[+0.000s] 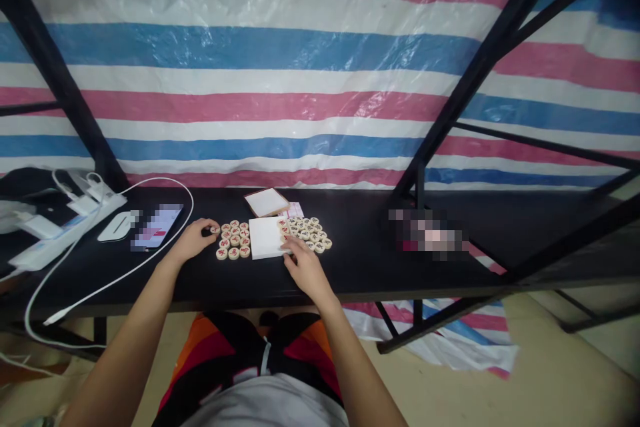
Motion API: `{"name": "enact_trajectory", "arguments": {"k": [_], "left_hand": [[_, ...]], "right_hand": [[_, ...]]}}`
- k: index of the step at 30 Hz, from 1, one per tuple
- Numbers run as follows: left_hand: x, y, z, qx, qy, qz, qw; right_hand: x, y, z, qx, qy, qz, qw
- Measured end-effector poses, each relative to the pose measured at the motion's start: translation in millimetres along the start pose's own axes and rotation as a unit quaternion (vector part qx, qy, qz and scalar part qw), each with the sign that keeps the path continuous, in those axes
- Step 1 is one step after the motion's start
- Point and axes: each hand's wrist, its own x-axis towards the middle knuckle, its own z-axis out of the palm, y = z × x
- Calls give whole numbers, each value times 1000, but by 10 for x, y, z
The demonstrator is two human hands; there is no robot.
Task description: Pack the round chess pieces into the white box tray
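- Red-marked pieces point(233, 240), round and pale, lie face up in close rows on the black tabletop point(360, 270), just left of a shallow white box point(264, 240).
- A few more red-marked discs point(283, 223) sit in a short column at the right edge of the white box; whether they rest in it or on it, I cannot tell.
- Dark-marked pieces point(313, 235) form a looser cluster just right of the box.
- Left hand point(194, 240): thumb and finger close around one disc point(215, 229) at the outer left of the red rows, a narrow pinch grip.
- Right hand point(306, 268): fingers bent over the right edge of the box, by the column; how far open this grip is, and whether it has hold of anything, I cannot tell.
- Progress, as I judge it: the two colours already lie mostly apart, and a short column is set at the box; most pieces, red and dark, remain outside it.
- Behind the box lies a white-faced lid or tray point(267, 203).
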Motion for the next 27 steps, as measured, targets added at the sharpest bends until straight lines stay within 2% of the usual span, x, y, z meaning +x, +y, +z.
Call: {"name": "enact_trajectory", "arguments": {"k": [5, 11, 14, 16, 19, 22, 23, 25, 27], "left_hand": [[-17, 23, 25, -14, 2, -1, 1000], [-23, 69, 48, -18, 5, -4, 1000], [-11, 83, 32, -13, 32, -7, 999], [-10, 140, 4, -5, 69, -7, 998], [-90, 390, -6, 14, 146, 18, 989], [-284, 824, 132, 9, 190, 68, 979], [-352, 977, 219, -4, 180, 89, 980], [-446, 1239, 426, -15, 124, 134, 983], [-452, 1404, 628, 10, 65, 158, 985]], "right_hand": [[-1, -61, 45, -112, -28, 13, 993], [-10, -81, 24, -120, -32, -6, 992], [-15, -71, 25, -124, -27, -6, 992], [-16, -63, 35, -126, -24, 0, 992], [-11, -53, 51, -109, -18, 8, 994], [-6, -48, 45, -83, -20, 1, 996], [-5, -48, 38, -75, -22, -4, 997], [-5, -46, 19, -58, -27, -16, 998], [-4, -43, 1, -44, -34, -27, 998]]}}
